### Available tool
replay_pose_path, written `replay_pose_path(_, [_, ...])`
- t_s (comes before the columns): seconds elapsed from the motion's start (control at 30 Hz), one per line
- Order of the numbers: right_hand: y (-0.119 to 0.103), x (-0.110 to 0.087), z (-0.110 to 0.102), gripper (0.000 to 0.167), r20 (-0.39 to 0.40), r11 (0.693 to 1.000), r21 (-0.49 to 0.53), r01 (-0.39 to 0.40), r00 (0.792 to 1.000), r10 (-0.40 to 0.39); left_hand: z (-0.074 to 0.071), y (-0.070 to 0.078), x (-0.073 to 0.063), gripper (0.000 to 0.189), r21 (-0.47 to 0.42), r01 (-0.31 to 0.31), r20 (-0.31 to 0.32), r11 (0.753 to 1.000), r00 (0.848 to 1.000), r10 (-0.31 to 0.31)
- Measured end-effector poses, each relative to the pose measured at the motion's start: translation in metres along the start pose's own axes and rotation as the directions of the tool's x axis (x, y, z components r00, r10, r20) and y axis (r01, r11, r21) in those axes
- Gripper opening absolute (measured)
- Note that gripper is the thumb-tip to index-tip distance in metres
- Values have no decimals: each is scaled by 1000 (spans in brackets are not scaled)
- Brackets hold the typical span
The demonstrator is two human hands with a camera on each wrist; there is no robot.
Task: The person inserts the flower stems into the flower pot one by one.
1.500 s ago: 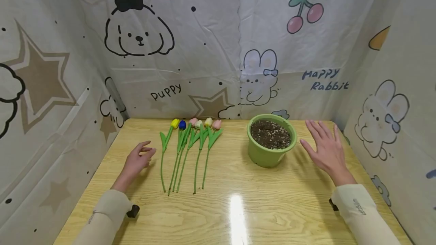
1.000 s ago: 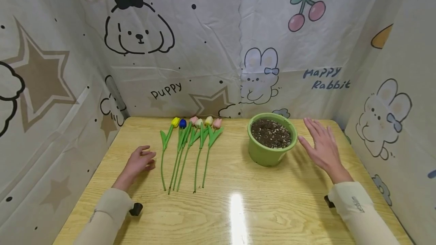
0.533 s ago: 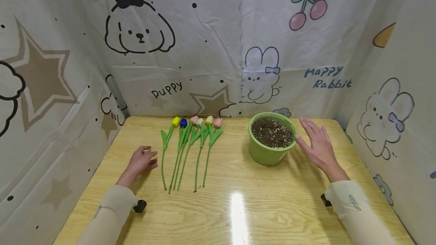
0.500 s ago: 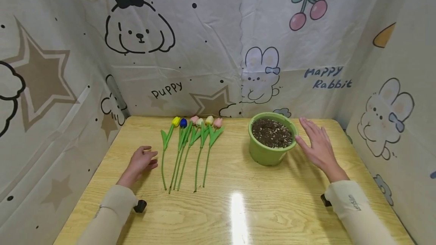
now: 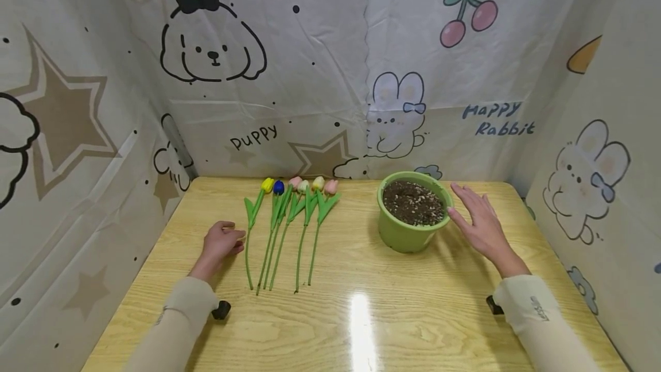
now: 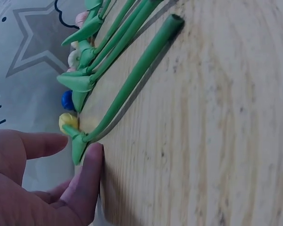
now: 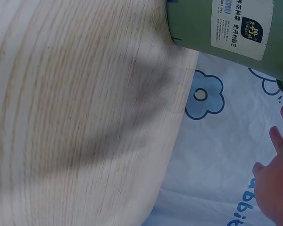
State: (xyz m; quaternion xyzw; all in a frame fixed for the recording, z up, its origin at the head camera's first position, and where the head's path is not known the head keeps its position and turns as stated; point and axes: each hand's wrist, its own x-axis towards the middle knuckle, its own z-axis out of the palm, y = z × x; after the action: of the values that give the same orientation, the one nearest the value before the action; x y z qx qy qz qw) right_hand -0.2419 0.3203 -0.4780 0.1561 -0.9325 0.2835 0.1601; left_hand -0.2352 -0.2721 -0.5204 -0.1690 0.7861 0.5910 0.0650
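Artificial tulips lie side by side on the table, stems toward the person. The leftmost is a yellow tulip point(image 5: 267, 185), next to a blue tulip point(image 5: 279, 188); several pink and white ones lie to their right. My left hand point(image 5: 221, 240) is at the yellow tulip's stem, its thumb and forefinger apart beside the leaf point(image 6: 78, 146) in the left wrist view, gripping nothing. A green flowerpot point(image 5: 405, 239) full of dark soil point(image 5: 411, 202) stands upright on the right. Fingers spread, my right hand point(image 5: 481, 225) is at the pot's right side, thumb tip right at the rim.
The wooden table point(image 5: 330, 332) is bordered at the back and sides by printed cloth point(image 5: 310, 33). A white label point(image 7: 243, 28) is stuck on the pot's side. A light reflection shines on the front of the table.
My left hand has moved right, up to the yellow tulip's stem. My right hand has shifted left, closer to the pot's rim. Tulips and pot lie as before.
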Motion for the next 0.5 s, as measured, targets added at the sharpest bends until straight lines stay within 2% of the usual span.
replay_pose_path(0.23, [4, 0, 2, 60, 19, 998, 54, -16, 1000, 15, 12, -2, 2, 58, 93, -28, -79, 995, 996, 35])
replay_pose_path(0.37, [3, 0, 2, 60, 23, 998, 65, -26, 999, 25, 16, -6, 3, 54, 177, -53, -129, 983, 989, 77])
replay_pose_path(0.5, [2, 0, 2, 61, 13, 997, 71, -29, 1000, 28, 17, -8, 4, 49, 219, -63, -156, 974, 983, 99])
